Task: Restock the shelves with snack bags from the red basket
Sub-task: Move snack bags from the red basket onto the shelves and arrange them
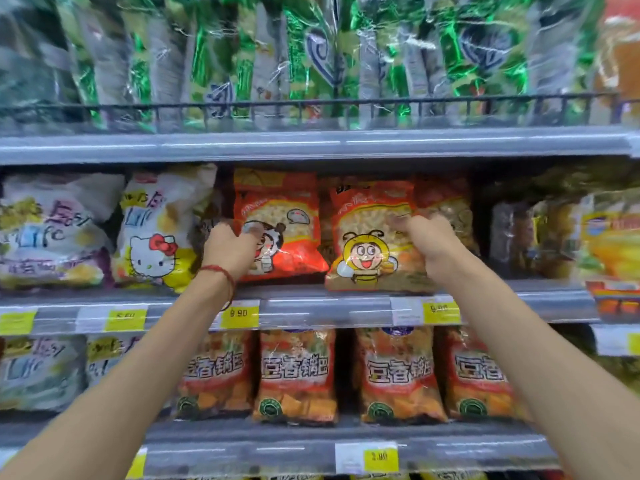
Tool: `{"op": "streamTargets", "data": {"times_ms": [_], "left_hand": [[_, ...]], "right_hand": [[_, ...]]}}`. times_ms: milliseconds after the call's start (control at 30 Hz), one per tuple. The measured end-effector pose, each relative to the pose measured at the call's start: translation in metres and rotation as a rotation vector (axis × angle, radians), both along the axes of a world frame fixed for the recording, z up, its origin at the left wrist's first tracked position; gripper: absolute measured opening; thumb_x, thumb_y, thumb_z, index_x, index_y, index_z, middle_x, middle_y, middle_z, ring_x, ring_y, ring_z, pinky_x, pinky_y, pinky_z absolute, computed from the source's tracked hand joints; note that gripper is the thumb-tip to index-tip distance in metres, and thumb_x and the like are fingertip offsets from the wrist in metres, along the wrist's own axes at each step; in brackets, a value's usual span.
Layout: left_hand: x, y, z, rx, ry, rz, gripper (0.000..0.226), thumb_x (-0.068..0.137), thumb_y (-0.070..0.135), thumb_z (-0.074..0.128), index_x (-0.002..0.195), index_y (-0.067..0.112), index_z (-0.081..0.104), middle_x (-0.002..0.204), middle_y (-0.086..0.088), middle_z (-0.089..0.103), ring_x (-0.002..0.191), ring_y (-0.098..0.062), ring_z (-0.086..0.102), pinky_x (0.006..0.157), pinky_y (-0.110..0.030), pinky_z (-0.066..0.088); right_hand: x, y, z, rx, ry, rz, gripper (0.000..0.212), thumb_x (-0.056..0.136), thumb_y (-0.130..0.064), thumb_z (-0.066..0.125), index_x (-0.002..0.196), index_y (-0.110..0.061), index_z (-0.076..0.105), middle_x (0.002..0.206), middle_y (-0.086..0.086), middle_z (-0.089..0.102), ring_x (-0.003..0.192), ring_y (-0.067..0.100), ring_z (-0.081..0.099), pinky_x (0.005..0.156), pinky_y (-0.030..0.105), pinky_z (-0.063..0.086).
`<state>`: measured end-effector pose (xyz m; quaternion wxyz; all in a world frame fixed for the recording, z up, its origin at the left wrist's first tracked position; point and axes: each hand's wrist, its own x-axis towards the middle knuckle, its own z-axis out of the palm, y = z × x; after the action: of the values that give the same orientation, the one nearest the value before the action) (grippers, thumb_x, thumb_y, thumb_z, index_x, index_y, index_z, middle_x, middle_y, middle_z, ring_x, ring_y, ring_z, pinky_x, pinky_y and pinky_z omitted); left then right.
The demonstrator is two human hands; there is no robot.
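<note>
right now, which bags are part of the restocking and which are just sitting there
In the job: left hand gripping red cartoon-child bag; right hand gripping bee-cartoon bag; middle shelf.
Just there: Hello Kitty bag, green bags above, orange bags below, price tags.

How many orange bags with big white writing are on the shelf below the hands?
4, in one row: first bag leftmost and partly covered, second bag, third bag, fourth bag rightmost. More may hide behind them.

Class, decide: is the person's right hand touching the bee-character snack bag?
Touching. The head view shows the right hand gripping the bee-character snack bag at its upper right edge, fingers curled into it.
</note>
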<state>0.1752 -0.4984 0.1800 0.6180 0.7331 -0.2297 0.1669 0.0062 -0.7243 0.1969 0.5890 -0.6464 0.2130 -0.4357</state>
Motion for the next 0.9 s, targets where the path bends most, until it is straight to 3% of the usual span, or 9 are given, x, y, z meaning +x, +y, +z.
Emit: {"op": "streamTargets", "data": {"times_ms": [133, 300, 400, 467, 633, 733, 800, 867, 900], "left_hand": [[0.012, -0.012, 0.0, 0.121, 0.019, 0.043, 0.045, 0.097, 0.034, 0.06, 0.129, 0.004, 0.05, 0.129, -0.022, 0.057, 0.123, -0.037, 0.054, 0.099, -0.037, 0.04], [0.029, -0.016, 0.007, 0.187, 0.014, 0.071, 0.044, 0.098, 0.024, 0.059, 0.131, 0.0, 0.043, 0.125, -0.025, 0.056, 0.118, -0.041, 0.055, 0.093, -0.039, 0.041], [0.035, -0.016, 0.01, 0.197, 0.03, 0.114, 0.044, 0.098, 0.019, 0.056, 0.135, 0.001, 0.04, 0.125, -0.027, 0.056, 0.115, -0.042, 0.055, 0.089, -0.039, 0.042], [0.035, -0.019, 0.008, 0.241, 0.02, 0.144, 0.045, 0.099, 0.017, 0.053, 0.137, 0.001, 0.035, 0.128, -0.028, 0.054, 0.114, -0.042, 0.055, 0.089, -0.04, 0.043], [0.026, -0.023, 0.005, 0.348, -0.033, 0.134, 0.084, 0.091, 0.005, 0.054, 0.157, 0.026, 0.007, 0.16, -0.021, 0.003, 0.138, -0.045, 0.033, 0.11, -0.044, 0.038], [0.018, -0.019, 0.002, 0.354, -0.065, 0.045, 0.075, 0.09, 0.026, 0.063, 0.153, 0.034, 0.024, 0.162, -0.011, -0.005, 0.146, -0.044, 0.013, 0.117, -0.045, 0.025], [0.005, -0.013, 0.003, 0.42, -0.036, -0.028, 0.083, 0.085, 0.052, 0.067, 0.154, 0.034, 0.024, 0.163, -0.004, 0.002, 0.148, -0.033, 0.008, 0.109, -0.038, 0.024], [-0.001, -0.013, 0.003, 0.561, -0.024, -0.079, 0.088, 0.087, 0.054, 0.067, 0.155, 0.025, 0.019, 0.162, -0.006, 0.014, 0.148, -0.029, 0.015, 0.1, -0.033, 0.028], [0.0, -0.013, 0.003, 0.638, -0.058, -0.06, 0.094, 0.086, 0.054, 0.068, 0.156, 0.023, 0.012, 0.163, -0.006, 0.01, 0.149, -0.029, 0.01, 0.108, -0.037, 0.025]], "right_hand": [[0.017, -0.007, 0.004, -0.008, 0.024, 0.03, 0.071, 0.087, -0.028, 0.08, 0.147, -0.011, 0.046, 0.135, 0.004, 0.059, 0.117, 0.025, 0.058, 0.075, 0.03, 0.046], [0.032, -0.003, 0.011, -0.095, 0.002, 0.003, 0.075, 0.096, -0.026, 0.072, 0.158, -0.019, 0.03, 0.151, 0.005, 0.046, 0.127, 0.024, 0.05, 0.082, 0.03, 0.042], [0.044, -0.001, 0.008, -0.192, 0.072, -0.085, 0.077, 0.097, -0.024, 0.07, 0.159, -0.014, 0.025, 0.16, 0.01, 0.04, 0.14, 0.031, 0.045, 0.101, 0.04, 0.049], [0.049, -0.001, 0.002, -0.216, 0.161, -0.083, 0.08, 0.099, -0.027, 0.068, 0.161, -0.012, 0.019, 0.164, 0.01, 0.033, 0.147, 0.031, 0.038, 0.112, 0.039, 0.04], [0.052, -0.002, -0.003, -0.278, 0.306, -0.014, 0.086, 0.1, -0.037, 0.064, 0.163, -0.013, 0.01, 0.168, 0.008, 0.024, 0.153, 0.032, 0.028, 0.118, 0.044, 0.033], [0.054, 0.0, -0.005, -0.306, 0.333, -0.002, 0.084, 0.102, -0.038, 0.059, 0.162, -0.012, 0.007, 0.169, 0.009, 0.021, 0.154, 0.032, 0.025, 0.119, 0.044, 0.03], [0.057, 0.0, -0.005, -0.314, 0.331, -0.017, 0.081, 0.103, -0.037, 0.058, 0.161, -0.011, 0.007, 0.168, 0.01, 0.022, 0.153, 0.032, 0.026, 0.119, 0.044, 0.03], [0.061, -0.001, -0.004, -0.319, 0.319, -0.033, 0.079, 0.104, -0.034, 0.058, 0.16, -0.01, 0.008, 0.167, 0.012, 0.025, 0.152, 0.033, 0.028, 0.119, 0.044, 0.031], [0.063, -0.001, -0.003, -0.323, 0.316, -0.046, 0.078, 0.104, -0.033, 0.057, 0.159, -0.008, 0.009, 0.166, 0.014, 0.026, 0.152, 0.033, 0.029, 0.119, 0.044, 0.031]]}}
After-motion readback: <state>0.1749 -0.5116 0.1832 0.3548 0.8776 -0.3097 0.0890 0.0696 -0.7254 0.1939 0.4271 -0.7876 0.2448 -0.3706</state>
